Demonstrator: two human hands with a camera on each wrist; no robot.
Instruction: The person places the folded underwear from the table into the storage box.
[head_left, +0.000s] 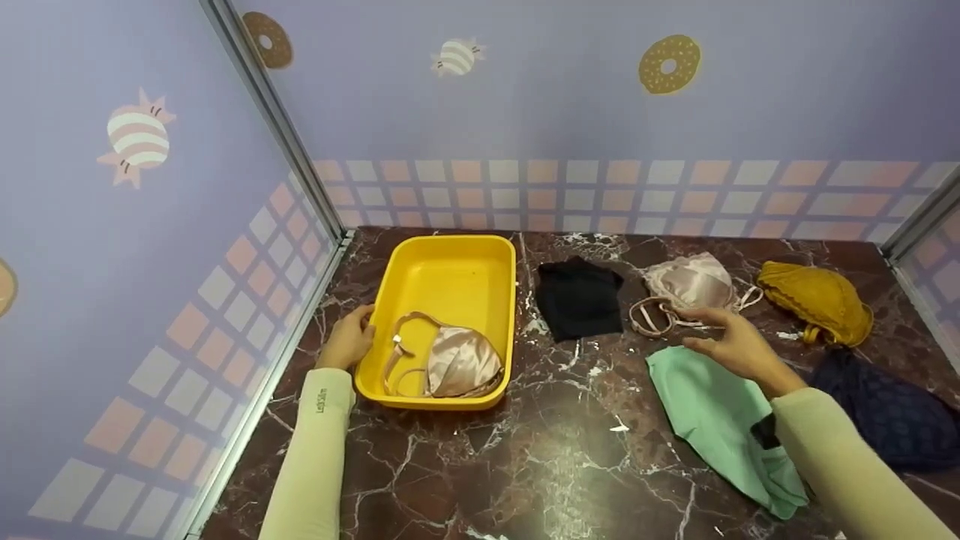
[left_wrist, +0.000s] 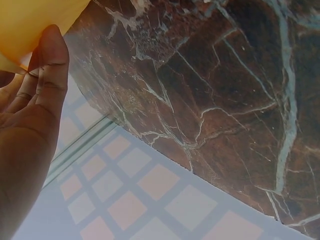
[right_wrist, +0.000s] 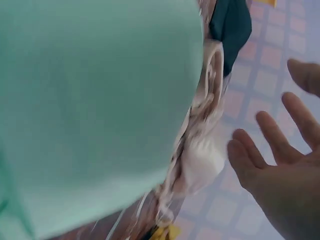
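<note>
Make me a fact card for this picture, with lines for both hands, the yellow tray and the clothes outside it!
Left hand: grips the left rim of a yellow rectangular plastic-looking tray
In the tray: one shiny pink satin bra with straps
On the dark red marbled table: black cloth square; pale pink satin bra; mustard-yellow fabric bra; navy patterned garment; mint-green smooth garment
Right hand: fingers spread, holding nothing, near the pale pink bra and mint-green garment

Yellow tray, pale pink bra
</note>
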